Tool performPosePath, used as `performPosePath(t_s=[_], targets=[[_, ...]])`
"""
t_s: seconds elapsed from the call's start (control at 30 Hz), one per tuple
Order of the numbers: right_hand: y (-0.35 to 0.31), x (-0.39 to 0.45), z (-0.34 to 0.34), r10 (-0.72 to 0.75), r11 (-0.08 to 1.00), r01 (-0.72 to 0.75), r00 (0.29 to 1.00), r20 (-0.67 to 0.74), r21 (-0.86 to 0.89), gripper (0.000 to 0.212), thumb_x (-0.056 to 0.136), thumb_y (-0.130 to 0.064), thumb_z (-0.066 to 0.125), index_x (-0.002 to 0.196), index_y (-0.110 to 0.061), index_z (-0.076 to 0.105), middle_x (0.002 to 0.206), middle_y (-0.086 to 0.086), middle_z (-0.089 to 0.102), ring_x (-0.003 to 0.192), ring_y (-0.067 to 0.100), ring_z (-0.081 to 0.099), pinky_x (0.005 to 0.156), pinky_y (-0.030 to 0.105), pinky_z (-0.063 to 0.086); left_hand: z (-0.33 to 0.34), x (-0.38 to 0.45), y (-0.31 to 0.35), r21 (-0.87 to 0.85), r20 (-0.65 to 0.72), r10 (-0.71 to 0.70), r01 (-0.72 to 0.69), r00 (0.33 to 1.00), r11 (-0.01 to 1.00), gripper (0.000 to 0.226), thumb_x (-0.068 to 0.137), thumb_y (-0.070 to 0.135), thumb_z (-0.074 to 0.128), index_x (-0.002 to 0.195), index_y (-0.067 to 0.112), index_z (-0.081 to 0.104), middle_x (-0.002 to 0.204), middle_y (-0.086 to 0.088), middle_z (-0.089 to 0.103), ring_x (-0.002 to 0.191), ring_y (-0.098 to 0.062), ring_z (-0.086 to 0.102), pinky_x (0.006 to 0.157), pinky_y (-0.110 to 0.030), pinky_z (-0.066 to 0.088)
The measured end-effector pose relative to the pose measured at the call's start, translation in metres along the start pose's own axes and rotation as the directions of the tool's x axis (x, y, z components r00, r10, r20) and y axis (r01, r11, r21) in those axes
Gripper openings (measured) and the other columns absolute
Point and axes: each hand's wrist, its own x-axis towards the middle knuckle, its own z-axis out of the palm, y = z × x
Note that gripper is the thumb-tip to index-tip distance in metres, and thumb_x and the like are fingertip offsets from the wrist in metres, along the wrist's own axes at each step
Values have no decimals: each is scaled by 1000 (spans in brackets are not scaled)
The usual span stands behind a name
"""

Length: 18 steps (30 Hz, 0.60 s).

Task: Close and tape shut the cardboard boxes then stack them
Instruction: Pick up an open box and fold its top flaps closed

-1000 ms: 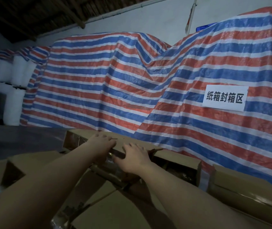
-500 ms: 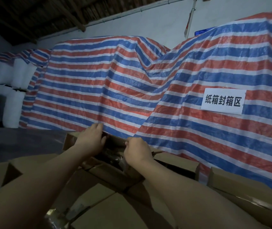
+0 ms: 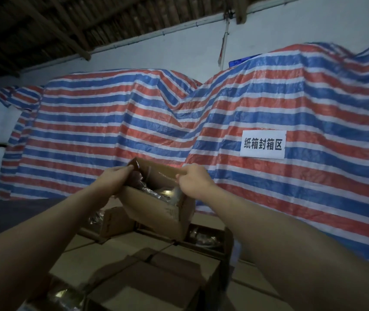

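Held up in both hands: one small open cardboard box (image 3: 156, 207), tilted toward the camera, raised above the other boxes (image 3: 134, 272) and in front of the striped tarpaulin (image 3: 201, 131). Left hand (image 3: 114, 178) curled round the box's left top edge; right hand (image 3: 192, 180) pinching its right top edge. Far flap standing up, top not yet closed, no tape seen on it.

Probably light, judging by an edge-only grip with nothing under the base. Stiff along walls and corners, weaker at the flap creases, so likely to fold or tear if carried by a flap. Better taken by two opposite walls, or with one palm beneath. Shiny crinkled wrapping (image 3: 154, 194) inside the box looks slippery and loose, liable to shift on tilting.

Hard to make out: what the wrapping covers, dim and glinting only. Box base and near flaps hidden by its own front wall. No tape roll or dispenser in view. Any counter beneath the boxes hidden. Printing on the box front too small to read.
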Motion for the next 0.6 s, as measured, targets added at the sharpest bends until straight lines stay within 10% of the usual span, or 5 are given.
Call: performPosePath(t_s=[0.37,0.6], targets=[[9,-110,-157,291,921,-328,938,188,211,13,93,-8,57,103,-7,65,81,10,71,74,23,71,73,41,62,59,-105,82,-310,362,75,44,929,950,49,88,71,43,109,34,65,102,0,75,92,-17,72,79,-36,50],[20,-210,-224,432,835,-480,875,220,268,23,96,-1,42,78,-6,55,49,3,62,41,14,62,46,26,55,114,-177,105,-347,481,80,106,873,932,84,63,90,51,122,31,61,100,-1,76,89,-18,73,72,-38,54]])
